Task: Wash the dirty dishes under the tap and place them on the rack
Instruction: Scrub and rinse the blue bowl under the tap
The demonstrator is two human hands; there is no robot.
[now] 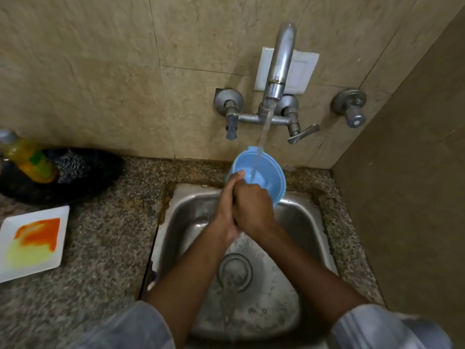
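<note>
Rinse step in hand. Bowl point(261, 173) sits under the tap point(278, 71), held over the back edge of the sink point(198, 212), mouth tipped toward the camera. The water stream point(263, 137) lands inside it, and a little water pools at the bottom.

Both hands grip the near rim together. Left hand point(227, 205) is on the left side of the bowl, fingers pressed together and curled around the rim, thumb tip visible over the edge. Right hand point(254, 210) overlaps the left, fingers closed and wrapped against the bowl's outer wall. Fingertips on the far side are hidden, so I can't tell exactly how they sit there. Forearms converge from both lower corners, wrists nearly touching, above the drain.

My read: the inside looks clean, so the rinse is near its end. Next move calls for tipping the water out, then carrying the bowl to the rack. No rack in view, so its side can't be told.

Still to wash: plate point(35, 238) with orange and yellow smears, on the counter point(105, 235) well left of the sink.
</note>
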